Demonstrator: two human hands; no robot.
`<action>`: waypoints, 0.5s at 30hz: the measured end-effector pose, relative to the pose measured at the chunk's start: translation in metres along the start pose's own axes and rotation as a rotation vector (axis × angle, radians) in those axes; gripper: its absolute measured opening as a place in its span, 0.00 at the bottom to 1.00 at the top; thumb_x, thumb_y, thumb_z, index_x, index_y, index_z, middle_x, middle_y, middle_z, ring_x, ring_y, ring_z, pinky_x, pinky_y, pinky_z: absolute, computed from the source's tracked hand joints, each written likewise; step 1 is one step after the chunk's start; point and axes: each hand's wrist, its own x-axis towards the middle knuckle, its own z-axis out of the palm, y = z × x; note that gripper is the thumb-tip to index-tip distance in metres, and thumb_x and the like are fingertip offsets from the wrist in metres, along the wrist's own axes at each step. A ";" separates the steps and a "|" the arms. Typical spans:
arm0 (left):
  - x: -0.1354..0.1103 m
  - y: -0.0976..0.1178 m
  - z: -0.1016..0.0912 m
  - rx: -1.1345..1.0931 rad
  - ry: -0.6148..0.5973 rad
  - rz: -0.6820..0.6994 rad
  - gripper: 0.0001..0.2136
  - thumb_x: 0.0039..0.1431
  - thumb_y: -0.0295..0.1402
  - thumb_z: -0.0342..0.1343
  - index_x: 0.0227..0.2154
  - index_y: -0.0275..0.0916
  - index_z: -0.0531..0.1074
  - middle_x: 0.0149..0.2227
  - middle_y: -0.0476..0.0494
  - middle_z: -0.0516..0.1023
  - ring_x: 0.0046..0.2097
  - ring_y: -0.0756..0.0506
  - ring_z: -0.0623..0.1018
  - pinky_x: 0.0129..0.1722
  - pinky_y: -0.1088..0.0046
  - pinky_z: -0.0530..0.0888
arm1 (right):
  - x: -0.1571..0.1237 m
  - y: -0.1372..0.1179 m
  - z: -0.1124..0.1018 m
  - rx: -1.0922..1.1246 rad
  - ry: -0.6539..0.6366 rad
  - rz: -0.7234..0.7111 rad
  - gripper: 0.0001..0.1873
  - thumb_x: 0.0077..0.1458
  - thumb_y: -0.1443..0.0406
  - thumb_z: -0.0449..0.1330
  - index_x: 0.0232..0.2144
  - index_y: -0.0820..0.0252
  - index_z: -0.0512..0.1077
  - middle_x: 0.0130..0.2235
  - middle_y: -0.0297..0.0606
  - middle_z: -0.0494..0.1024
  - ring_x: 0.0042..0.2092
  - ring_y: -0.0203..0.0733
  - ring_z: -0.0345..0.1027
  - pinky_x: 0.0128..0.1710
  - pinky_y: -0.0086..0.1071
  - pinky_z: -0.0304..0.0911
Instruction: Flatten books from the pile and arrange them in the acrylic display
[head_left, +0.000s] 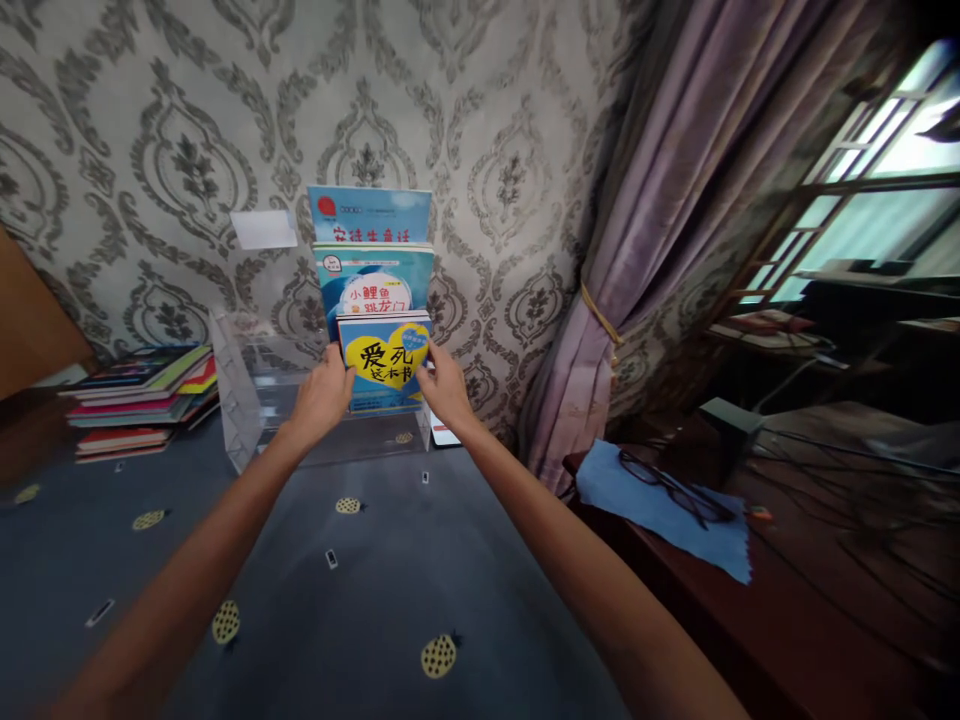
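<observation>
Both my hands grip a blue book with a yellow heart on its cover (pixel 386 360). My left hand (pixel 326 390) is closed on its left edge, and my right hand (pixel 444 382) pinches the right edge. Other thin books seem to sit directly behind it. The book stands upright at the front of a clear stepped rack (pixel 277 400). On the tiers behind it rise a teal book (pixel 375 265) and, highest, a light blue book with red lettering (pixel 371 212). The rack's left side holds no books, only a white card (pixel 264 229) at its top.
Left of the rack lies a stack of books (pixel 142 395) on the dark blue pineapple-print cloth (pixel 300 620). A purple curtain (pixel 622 240) hangs at right. Beside it, a brown table bears a blue cloth (pixel 675 520), glasses (pixel 675 487) and tangled cables. Patterned wallpaper is close behind.
</observation>
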 end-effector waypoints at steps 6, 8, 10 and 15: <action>0.000 0.002 0.004 0.030 0.014 0.001 0.11 0.69 0.33 0.45 0.51 0.36 0.63 0.44 0.30 0.82 0.44 0.35 0.83 0.43 0.62 0.76 | -0.015 -0.005 0.015 -0.004 0.078 0.119 0.22 0.54 0.66 0.54 0.52 0.60 0.70 0.47 0.50 0.78 0.46 0.54 0.71 0.50 0.48 0.68; 0.000 0.004 0.003 0.044 -0.004 -0.016 0.11 0.69 0.32 0.45 0.50 0.36 0.63 0.44 0.30 0.82 0.44 0.35 0.83 0.43 0.63 0.75 | -0.019 -0.005 0.019 -0.026 0.093 0.148 0.21 0.53 0.66 0.54 0.50 0.61 0.70 0.44 0.50 0.78 0.45 0.54 0.70 0.49 0.49 0.68; 0.001 0.006 0.001 0.059 -0.027 -0.038 0.11 0.69 0.32 0.44 0.50 0.35 0.63 0.43 0.30 0.82 0.44 0.35 0.83 0.42 0.63 0.75 | -0.021 -0.005 0.021 -0.052 0.088 0.158 0.18 0.53 0.66 0.54 0.47 0.60 0.71 0.41 0.48 0.77 0.43 0.54 0.70 0.47 0.48 0.68; 0.001 0.010 -0.003 0.079 -0.059 -0.063 0.10 0.69 0.30 0.43 0.49 0.33 0.64 0.43 0.27 0.82 0.45 0.33 0.83 0.42 0.62 0.75 | -0.021 -0.007 0.022 -0.104 0.089 0.184 0.14 0.51 0.66 0.54 0.41 0.58 0.71 0.38 0.45 0.75 0.40 0.53 0.69 0.44 0.46 0.68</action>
